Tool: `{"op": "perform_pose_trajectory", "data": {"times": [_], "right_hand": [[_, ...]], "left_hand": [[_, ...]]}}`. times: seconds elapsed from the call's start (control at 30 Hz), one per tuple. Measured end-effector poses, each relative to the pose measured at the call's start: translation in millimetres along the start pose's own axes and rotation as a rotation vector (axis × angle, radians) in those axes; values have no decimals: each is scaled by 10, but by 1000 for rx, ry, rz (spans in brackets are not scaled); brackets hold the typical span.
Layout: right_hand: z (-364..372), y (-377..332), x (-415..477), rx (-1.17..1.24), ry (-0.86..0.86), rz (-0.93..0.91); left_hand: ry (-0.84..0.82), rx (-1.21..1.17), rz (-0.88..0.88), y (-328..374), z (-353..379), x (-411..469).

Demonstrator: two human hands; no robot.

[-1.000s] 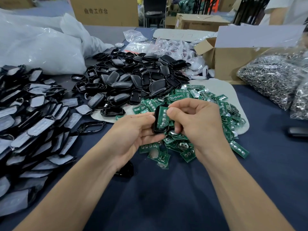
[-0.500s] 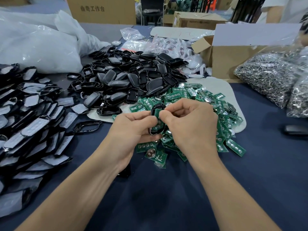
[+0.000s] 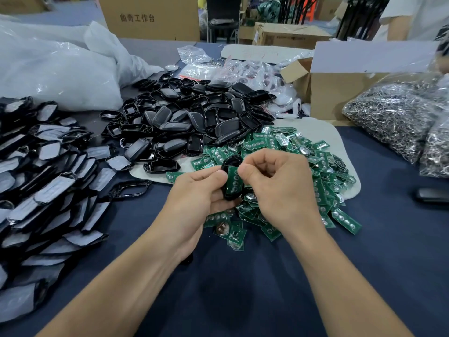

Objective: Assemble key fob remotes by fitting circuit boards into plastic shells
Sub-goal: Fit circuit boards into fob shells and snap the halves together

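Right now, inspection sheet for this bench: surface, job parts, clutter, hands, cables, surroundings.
Surface: dark blue tablecloth; pale mat under the boards.
Job's things: black shell with green circuit board in it, held up; loose circuit boards heaped beneath; empty shells piled behind; grey-faced black parts stacked left.
Clutter: white plastic bags, bags of metal rings, open cardboard box.
Hands: left hand grips the shell; right hand pinches the board.
Cables: nothing seen.
Surroundings: cardboard cartons, a person in white far right.

Black plastic shell [image 3: 230,164] upright between hands — green circuit board [image 3: 232,179] seated in its open face.
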State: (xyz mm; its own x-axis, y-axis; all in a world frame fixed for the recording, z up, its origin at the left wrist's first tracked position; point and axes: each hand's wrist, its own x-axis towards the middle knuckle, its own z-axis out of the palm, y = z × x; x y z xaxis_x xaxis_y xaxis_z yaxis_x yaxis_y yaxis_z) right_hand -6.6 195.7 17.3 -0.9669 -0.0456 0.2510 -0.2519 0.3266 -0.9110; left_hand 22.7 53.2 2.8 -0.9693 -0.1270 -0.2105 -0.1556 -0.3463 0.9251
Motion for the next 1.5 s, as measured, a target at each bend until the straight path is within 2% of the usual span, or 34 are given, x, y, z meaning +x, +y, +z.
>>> {"op": "perform_pose_trajectory", "data": {"times": [0.23,0.4,0.47,0.87,1.07,1.23,1.5], "right_hand": [[-58,30,38,44,-95,-20],[-84,52,71,344,-184,160],[-81,56,78,374,-190,190],[54,35,-16,-32,46,70],[119,-9,-49,-97,139,38],[140,-46,-90,-56,181,20],[80,-79,-66,-34,111,35]], "left_hand": [[-20,2,1,-5,1,1],[-50,-79,-120,48,-69,66],[-51,-73,-121,56,-88,77],[-31,-15,-62,17,-88,51],[56,14,14,2,-39,41],[19,70,91,-30,-28,35],[40,102,120,-56,-34,34]]}}
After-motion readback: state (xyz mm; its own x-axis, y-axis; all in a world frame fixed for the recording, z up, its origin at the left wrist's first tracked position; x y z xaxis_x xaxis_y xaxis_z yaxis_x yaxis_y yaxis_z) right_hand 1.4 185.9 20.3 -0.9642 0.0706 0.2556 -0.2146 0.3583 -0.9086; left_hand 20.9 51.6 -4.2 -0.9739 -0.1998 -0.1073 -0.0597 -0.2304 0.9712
